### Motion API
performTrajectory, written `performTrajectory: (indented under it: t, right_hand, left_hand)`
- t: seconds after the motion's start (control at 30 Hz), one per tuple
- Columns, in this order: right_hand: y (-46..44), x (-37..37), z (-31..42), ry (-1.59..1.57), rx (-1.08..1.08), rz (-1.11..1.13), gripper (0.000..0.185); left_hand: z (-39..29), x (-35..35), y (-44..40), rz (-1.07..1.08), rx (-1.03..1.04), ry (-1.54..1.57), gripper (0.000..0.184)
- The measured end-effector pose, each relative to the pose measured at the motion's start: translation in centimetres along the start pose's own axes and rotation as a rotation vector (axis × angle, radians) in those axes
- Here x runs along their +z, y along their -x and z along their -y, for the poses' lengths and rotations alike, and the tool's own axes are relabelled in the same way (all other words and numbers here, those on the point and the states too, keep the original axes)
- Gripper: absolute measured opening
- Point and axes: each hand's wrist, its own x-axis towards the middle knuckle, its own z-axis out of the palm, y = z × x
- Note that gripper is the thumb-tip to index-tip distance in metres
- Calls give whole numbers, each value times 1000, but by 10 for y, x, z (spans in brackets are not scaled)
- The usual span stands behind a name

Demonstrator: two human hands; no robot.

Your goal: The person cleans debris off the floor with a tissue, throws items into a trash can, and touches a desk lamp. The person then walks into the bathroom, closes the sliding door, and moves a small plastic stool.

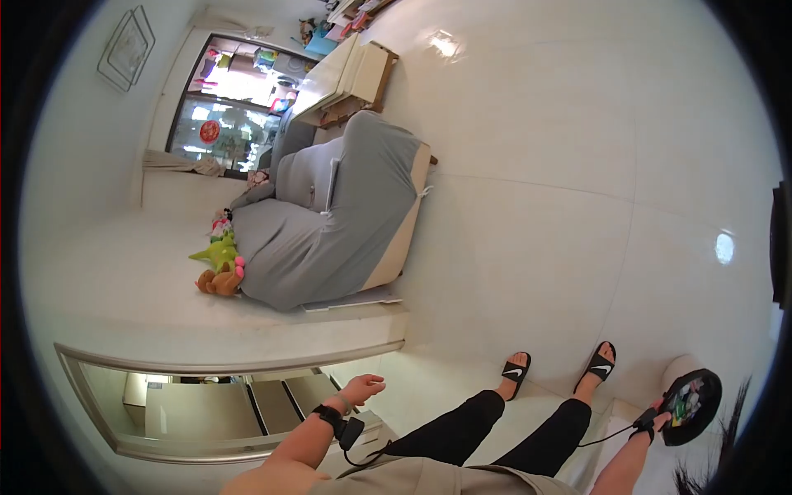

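My left hand point(363, 389) hangs in the air with loosely bent fingers, apart from one another in part, and holds nothing. It is nearest to the metal-framed opening in the wall. At the lower right, my right hand point(661, 421) grips the rim of a trash bin point(681, 369) lined with a black bag point(711, 419). Its fingers are partly hidden at the rim. Inside the bin lies mixed litter point(686, 402), including colourful wrappers. Both wrists carry black strapped devices with cables.
A sofa under a grey cover point(330, 239) stands along the left wall, with plush toys point(219, 252) on its back. Beyond it is a cream cabinet point(351, 78). Glossy floor tiles point(536, 165) stretch ahead. Dark bristles point(730, 437) are beside the bin.
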Motion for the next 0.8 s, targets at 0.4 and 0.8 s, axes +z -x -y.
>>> performTrajectory:
  t: [0.4, 0.8]
  right_hand:
    - [348, 26, -277, 815, -31, 262, 27]
    - [576, 125, -474, 2704, -672, 1355, 42]
  left_hand:
    - [369, -163, -238, -219, 616, 102, 45]
    - [559, -148, -183, -549, 340, 842, 48]
